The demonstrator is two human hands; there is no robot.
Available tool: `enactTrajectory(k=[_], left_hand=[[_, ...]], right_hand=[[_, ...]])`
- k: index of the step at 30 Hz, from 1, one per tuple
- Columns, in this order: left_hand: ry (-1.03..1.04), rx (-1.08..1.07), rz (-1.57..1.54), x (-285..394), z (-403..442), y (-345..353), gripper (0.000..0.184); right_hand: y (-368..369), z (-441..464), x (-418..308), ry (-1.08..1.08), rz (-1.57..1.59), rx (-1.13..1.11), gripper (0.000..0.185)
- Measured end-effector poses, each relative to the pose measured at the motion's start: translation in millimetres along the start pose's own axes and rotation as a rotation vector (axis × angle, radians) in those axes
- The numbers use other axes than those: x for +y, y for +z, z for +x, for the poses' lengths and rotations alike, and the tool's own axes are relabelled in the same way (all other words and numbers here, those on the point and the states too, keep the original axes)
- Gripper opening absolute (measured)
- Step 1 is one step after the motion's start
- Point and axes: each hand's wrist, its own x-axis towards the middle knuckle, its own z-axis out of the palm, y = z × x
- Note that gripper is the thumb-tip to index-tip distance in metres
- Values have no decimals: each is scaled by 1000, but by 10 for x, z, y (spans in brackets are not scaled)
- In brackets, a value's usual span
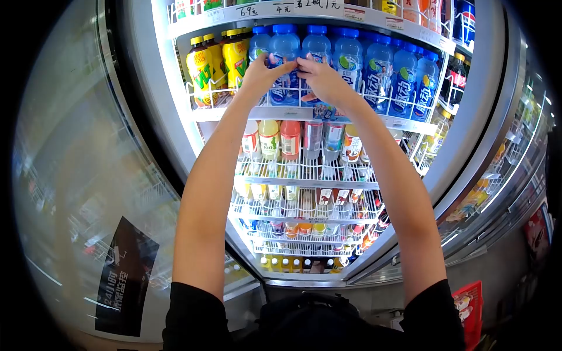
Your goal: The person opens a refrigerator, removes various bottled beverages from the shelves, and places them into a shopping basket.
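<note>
My left hand (261,76) is at a blue-capped drink bottle (285,44) on the upper shelf. Its thumb crosses the bottle's front and its fingers reach the left side, partly hidden. Beside it, my right hand (324,82) lies against the front of a similar blue drink bottle (317,42), fingers spread. The two hands nearly meet between these bottles, above the white wire guard of the shelf. Both bottles stand upright in a row of several alike.
Yellow bottles (202,70) stand left of the blue ones. Lower wire shelves (304,169) hold more drinks. A glass door (88,175) with a black sign (126,281) stands to the left. A red basket (471,310) is at the lower right.
</note>
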Motion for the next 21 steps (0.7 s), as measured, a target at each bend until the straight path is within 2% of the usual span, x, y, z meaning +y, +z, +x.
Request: enactTrajectory(k=[2, 3, 7, 9, 13, 15, 16, 18, 21], left_hand=[[124, 126, 57, -92, 20, 29, 87], [105, 121, 88, -59, -5, 35, 90], [160, 125, 42, 51, -136, 40, 82], [260, 202, -315, 84, -200, 74, 75], [341, 272, -283, 100, -356, 73, 74], [447, 314, -242, 129, -439, 93, 77], [458, 314, -244, 83, -446, 124, 77], [464, 446, -161, -28, -445, 205, 76], [519, 480, -117, -3, -541, 259, 78]], right_hand=[[6, -25, -12, -28, 35, 50, 45], [25, -12, 44, -71, 48, 106, 45], [-11, 25, 113, -120, 105, 110, 45], [13, -42, 88, -110, 45, 152, 50], [113, -107, 106, -241, -211, 145, 62], [162, -129, 76, -309, -342, 188, 67], [186, -123, 106, -317, -346, 194, 67], [234, -109, 173, -438, -349, 256, 71], [258, -161, 156, -476, -309, 252, 68]])
